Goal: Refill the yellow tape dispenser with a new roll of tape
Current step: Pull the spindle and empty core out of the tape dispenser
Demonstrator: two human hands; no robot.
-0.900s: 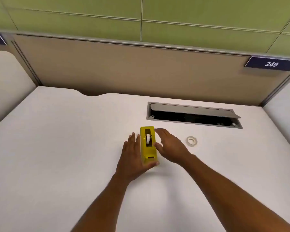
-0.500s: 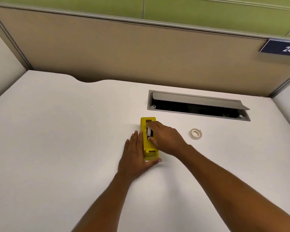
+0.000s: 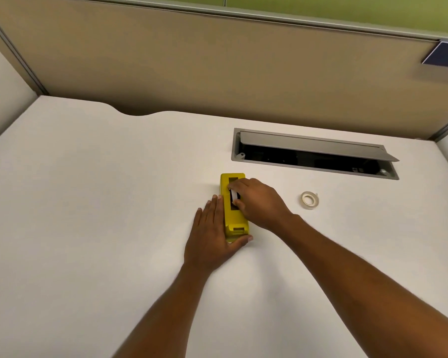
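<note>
The yellow tape dispenser point(image 3: 233, 218) lies on the white desk point(image 3: 88, 202), long axis pointing away from me. My left hand point(image 3: 212, 239) lies flat against its left side, thumb hooked round the near end, steadying it. My right hand point(image 3: 259, 202) reaches into the dispenser's top slot, with finger and thumb pinched on the white tape roll point(image 3: 234, 195) seated inside. A second small roll of tape point(image 3: 309, 200) lies flat on the desk to the right, untouched.
An open cable hatch point(image 3: 313, 156) with a raised grey lid is sunk into the desk behind the dispenser. A beige partition wall point(image 3: 217, 68) closes off the back, and side panels flank the desk.
My right hand moved from beside the dispenser onto its slot and closed on the roll inside. The left hand stayed put. My head view tipped down and closer.
</note>
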